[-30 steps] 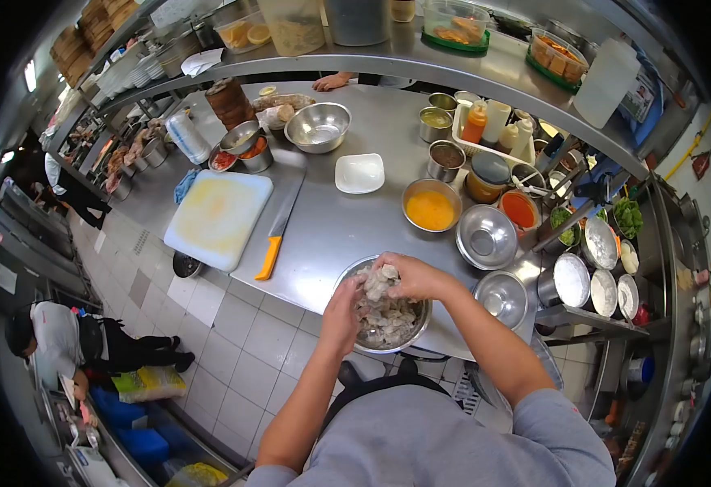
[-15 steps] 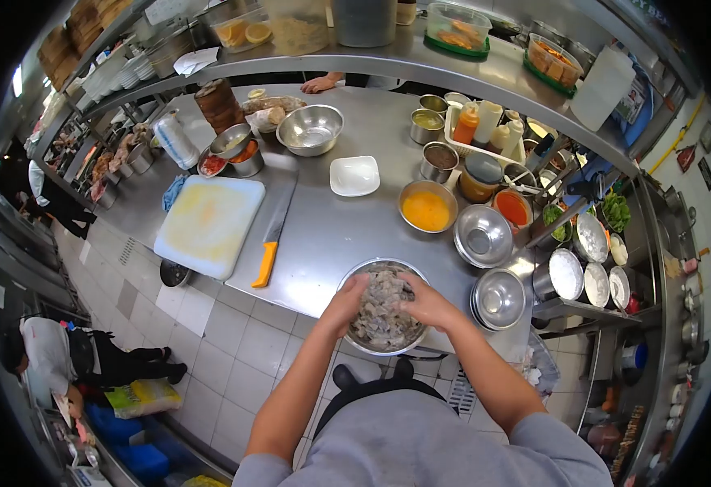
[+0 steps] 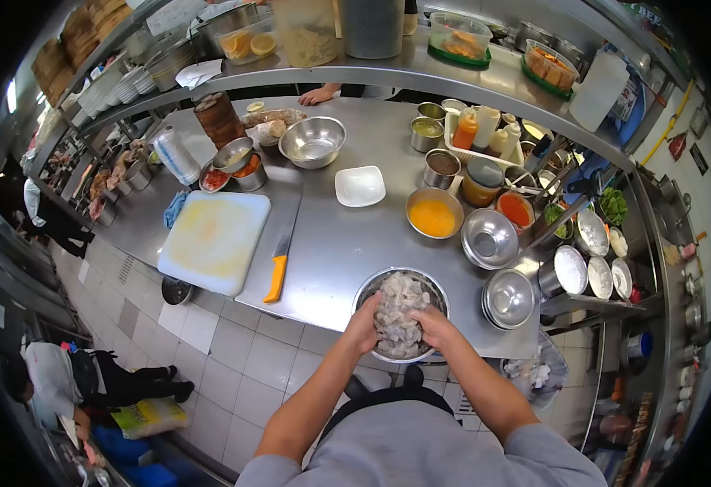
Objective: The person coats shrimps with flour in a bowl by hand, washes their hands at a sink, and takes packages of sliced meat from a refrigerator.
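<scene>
At lower left, the bending person is blurred and partly dark at the border. The fingertips inside the metal bowl are hidden by the pale pieces.

Bright, even light is thrown over the steel counter, and soft glare is reflected from its surface. A small lit strip is seen at far left. Straight shelves are bent by fisheye distortion, the corners are blacked out, and the margins are softened.
</scene>
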`<state>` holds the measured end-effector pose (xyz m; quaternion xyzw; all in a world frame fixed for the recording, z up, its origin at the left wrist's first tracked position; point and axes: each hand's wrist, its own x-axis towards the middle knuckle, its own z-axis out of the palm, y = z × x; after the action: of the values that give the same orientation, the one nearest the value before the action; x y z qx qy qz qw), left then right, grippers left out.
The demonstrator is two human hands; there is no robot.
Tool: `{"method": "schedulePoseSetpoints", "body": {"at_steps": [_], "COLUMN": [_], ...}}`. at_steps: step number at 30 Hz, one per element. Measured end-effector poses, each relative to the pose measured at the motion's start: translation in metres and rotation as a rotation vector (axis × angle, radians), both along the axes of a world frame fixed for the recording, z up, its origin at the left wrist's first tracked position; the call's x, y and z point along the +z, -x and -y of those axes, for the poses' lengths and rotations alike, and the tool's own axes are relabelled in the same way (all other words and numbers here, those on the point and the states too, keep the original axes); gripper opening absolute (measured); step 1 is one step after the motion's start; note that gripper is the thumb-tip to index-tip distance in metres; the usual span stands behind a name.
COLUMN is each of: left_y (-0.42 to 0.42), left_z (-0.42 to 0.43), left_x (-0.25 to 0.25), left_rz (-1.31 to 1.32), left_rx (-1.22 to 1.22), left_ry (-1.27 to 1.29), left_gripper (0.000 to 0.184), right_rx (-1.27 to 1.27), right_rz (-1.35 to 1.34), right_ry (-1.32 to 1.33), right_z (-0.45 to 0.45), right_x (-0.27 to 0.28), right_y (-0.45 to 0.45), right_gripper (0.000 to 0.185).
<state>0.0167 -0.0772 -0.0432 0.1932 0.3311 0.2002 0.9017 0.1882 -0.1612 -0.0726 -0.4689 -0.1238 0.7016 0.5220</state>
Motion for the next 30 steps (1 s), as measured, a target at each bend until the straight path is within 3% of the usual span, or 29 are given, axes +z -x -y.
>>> {"method": "schedulePoseSetpoints", "body": {"at_steps": [1,3,5,7,8,10,17,19,24,26,29,30], "left_y": [0.001,0.003,0.007,0.007,0.007,0.011,0.012,0.013,0.020,0.020,0.020,0.020], "left_z": [0.003,0.005,0.007,0.009,0.009,0.009,0.016,0.020,0.024,0.029,0.038,0.044], "left_x": [0.004,0.012,0.027,0.051,0.060,0.073,0.101,0.106,0.110,0.109,0.094,0.090], "left_rz": [-0.019,0.000,0.018,-0.065,-0.056,-0.058,-0.197,-0.266,-0.356,-0.324,-0.363,-0.371], "left_rx": [0.044,0.070,0.098,0.106,0.080,0.045,-0.008,0.024,0.055,0.118,0.159,0.174], "left_ry": [-0.018,-0.067,-0.114,-0.255,-0.308,-0.327,-0.380,-0.416,-0.532,-0.565,-0.540,-0.537], "left_gripper": [0.046,0.045,0.043,0.042,0.045,0.047,0.052,0.050,0.050,0.047,0.041,0.041], "right_rx": [-0.005,0.060,0.090,0.324,0.322,0.470,0.611,0.605,0.558,0.536,0.456,0.502], "right_rz": [-0.005,0.268,0.329,0.639,0.639,0.933,1.088,0.891,0.797,0.795,0.581,0.921], "right_ry": [0.002,-0.200,-0.095,-0.381,-0.379,-0.493,-0.672,-0.650,-0.519,-0.542,-0.633,-0.697], "right_z": [0.001,0.004,0.000,-0.007,-0.011,-0.015,-0.034,-0.037,-0.039,-0.040,-0.050,-0.050], "right_x": [0.013,0.040,0.057,0.068,0.076,0.113,0.157,0.170,0.204,0.188,0.112,0.104], "right_y": [0.001,-0.003,-0.013,-0.025,-0.030,-0.032,-0.039,-0.040,-0.034,-0.033,-0.036,-0.038], "right_gripper": [0.051,0.059,0.065,0.065,0.065,0.064,0.064,0.062,0.056,0.055,0.046,0.039]}}
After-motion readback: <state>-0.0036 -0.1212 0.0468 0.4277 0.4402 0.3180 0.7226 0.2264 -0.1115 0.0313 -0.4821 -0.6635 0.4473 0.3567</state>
